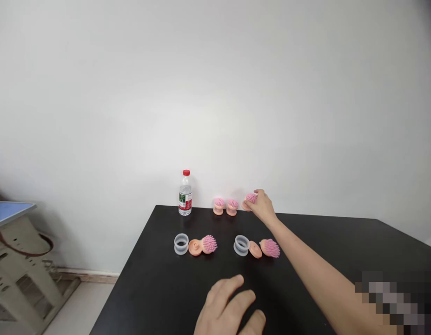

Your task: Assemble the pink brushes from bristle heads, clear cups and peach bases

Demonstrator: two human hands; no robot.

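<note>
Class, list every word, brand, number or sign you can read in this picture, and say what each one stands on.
Red and green printed label on the clear plastic water bottle with a red cap: too small and blurred to read.
No other readable text shows.

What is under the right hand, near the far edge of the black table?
Under the right hand is a pink-bristled brush with a peach base. The hand covers part of the brush, so the covered bristles cannot be seen.
</note>
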